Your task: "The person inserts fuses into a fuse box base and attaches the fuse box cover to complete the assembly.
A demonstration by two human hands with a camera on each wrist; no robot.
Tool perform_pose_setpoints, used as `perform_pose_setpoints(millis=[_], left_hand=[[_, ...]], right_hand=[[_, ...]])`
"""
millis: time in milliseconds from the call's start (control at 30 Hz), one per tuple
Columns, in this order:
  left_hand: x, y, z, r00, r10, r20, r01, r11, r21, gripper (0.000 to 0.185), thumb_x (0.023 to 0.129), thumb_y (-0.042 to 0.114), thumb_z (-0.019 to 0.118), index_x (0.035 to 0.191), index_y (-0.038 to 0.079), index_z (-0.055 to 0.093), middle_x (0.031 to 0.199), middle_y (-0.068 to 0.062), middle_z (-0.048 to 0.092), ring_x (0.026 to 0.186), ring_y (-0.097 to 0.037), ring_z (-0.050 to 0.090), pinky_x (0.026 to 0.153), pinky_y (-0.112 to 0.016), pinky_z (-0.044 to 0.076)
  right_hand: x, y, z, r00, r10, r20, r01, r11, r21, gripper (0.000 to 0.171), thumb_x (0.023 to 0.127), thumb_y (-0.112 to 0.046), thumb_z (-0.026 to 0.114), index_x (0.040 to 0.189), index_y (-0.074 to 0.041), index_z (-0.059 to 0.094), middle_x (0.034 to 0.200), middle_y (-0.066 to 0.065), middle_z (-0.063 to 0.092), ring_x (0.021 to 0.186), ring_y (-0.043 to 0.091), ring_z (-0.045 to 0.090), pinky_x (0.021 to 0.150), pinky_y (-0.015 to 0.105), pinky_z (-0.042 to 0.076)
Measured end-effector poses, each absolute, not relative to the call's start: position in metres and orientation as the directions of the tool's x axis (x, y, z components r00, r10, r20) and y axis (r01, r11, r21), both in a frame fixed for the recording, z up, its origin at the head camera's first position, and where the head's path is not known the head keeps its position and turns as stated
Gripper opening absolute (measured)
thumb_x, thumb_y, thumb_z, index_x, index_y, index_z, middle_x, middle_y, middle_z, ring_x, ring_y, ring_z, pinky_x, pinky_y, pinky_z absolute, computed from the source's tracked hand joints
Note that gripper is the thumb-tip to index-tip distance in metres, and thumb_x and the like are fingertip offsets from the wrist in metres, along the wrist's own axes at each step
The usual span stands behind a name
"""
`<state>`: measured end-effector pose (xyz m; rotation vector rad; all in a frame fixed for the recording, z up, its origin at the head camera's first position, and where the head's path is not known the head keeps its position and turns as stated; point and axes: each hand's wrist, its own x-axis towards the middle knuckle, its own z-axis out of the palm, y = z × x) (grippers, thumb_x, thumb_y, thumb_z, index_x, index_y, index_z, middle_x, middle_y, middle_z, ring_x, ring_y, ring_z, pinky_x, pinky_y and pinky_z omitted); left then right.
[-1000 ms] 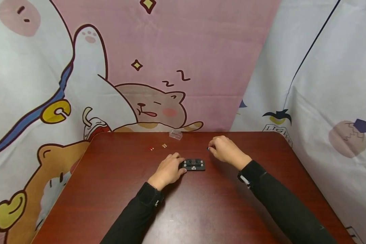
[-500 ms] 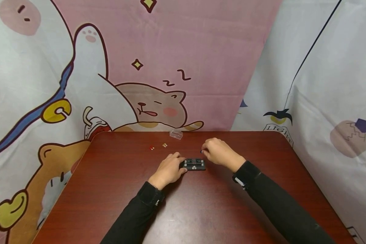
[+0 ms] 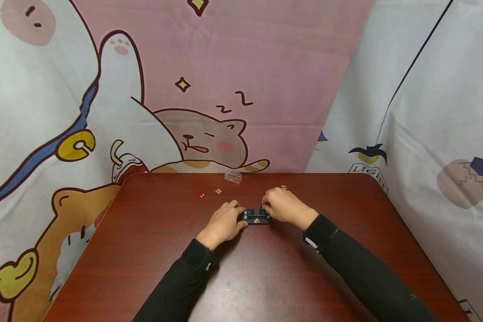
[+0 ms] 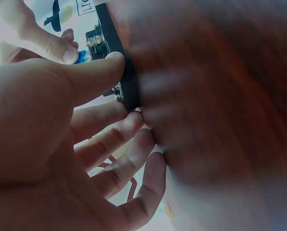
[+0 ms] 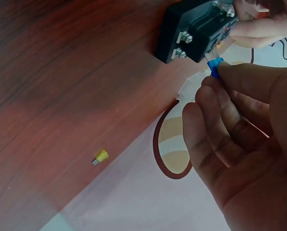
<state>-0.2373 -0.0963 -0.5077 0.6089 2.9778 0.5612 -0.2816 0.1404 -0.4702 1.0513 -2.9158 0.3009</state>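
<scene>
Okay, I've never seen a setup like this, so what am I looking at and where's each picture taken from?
No robot here, just a person's two bare hands. The wide picture comes from a camera worn on the head, looking forward and down; the close ones come from cameras on each wrist. On the table sit a black fuse block, a yellow blade fuse, a red fuse, a tan fuse, and, near the far edge, a clear plastic piece. The left hand grips the block's end. The right hand pinches a blue blade fuse, its prongs pointing at the block; whether they're seated, I can't tell.
</scene>
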Motion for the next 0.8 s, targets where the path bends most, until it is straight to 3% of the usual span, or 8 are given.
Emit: perform_pose_setpoints(millis=[800], left_hand=[[-0.2375,-0.0964,-0.5076,-0.923,0.383,0.027,0.364,0.853,0.375,0.045,0.102,0.032,0.082,0.142,0.011,0.074,0.133,-0.005,0.068,0.121,-0.028,0.063,0.101,-0.050,0.058]], right_hand=[[-0.2795,0.1335,-0.4746,-0.761,-0.644,0.074,-0.648,0.750,-0.132,0.006,0.102,-0.016,0.080,0.101,-0.013,0.085,0.091,-0.001,0.074,0.083,0.014,0.070,0.075,0.038,0.061]])
